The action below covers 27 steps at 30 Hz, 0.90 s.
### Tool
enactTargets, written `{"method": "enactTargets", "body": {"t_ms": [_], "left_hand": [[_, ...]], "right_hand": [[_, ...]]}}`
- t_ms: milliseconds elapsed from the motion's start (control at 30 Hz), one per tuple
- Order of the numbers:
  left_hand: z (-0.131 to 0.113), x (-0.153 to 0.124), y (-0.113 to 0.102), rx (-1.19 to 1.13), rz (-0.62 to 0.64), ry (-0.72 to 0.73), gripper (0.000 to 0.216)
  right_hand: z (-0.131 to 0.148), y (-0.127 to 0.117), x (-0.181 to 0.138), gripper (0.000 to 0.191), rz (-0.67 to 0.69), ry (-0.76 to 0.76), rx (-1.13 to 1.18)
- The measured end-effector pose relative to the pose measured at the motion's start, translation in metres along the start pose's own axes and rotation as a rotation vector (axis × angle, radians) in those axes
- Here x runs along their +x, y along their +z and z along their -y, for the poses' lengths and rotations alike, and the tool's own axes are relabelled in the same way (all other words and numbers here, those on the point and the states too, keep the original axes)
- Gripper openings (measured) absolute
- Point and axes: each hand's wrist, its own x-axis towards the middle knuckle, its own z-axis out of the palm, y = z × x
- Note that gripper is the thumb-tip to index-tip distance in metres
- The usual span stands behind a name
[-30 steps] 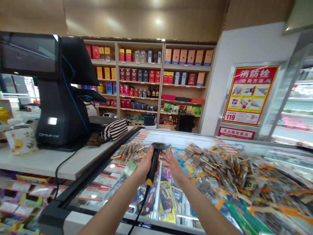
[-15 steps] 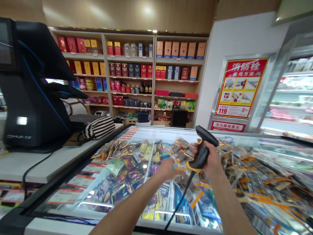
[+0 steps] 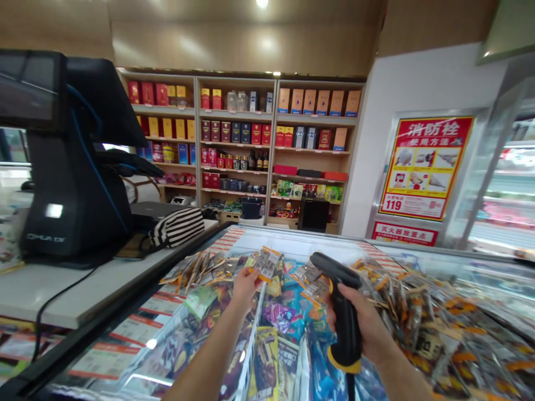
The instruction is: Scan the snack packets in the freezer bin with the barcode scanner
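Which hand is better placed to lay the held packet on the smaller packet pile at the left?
Probably the left hand: it grips the packet and is nearer the smaller pile. The right hand is farther off, holding the scanner.

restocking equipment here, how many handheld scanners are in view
1: a black-and-yellow handheld scanner, gripped in the right hand over the glass-topped case. Any behind the register would be hidden.
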Motion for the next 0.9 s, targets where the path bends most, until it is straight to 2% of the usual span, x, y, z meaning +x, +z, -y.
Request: {"method": "enactTargets", "body": {"t_ms": [100, 300, 533, 767, 900], "left_hand": [[0.006, 0.004, -0.009, -0.109, -0.054, -0.025, 0.022], [0.012, 0.007, -0.008, -0.250, -0.085, -0.056, 0.024], [0.011, 0.014, -0.011, -0.354, -0.128, -0.025, 0.024], [0.016, 0.021, -0.010, -0.286, -0.172, 0.000, 0.025], [0.019, 0.031, -0.016, -0.145, -0.244, 0.028, 0.027]], "right_hand": [[-0.013, 0.008, 0.000, 0.031, 0.034, 0.063, 0.016], [-0.026, 0.021, -0.004, 0.030, 0.053, 0.186, 0.032], [-0.032, 0.029, -0.011, 0.029, 0.075, 0.236, 0.040], [-0.028, 0.028, -0.014, 0.026, 0.084, 0.317, 0.061], [-0.020, 0.019, -0.010, 0.023, 0.074, 0.239, 0.073]]}}
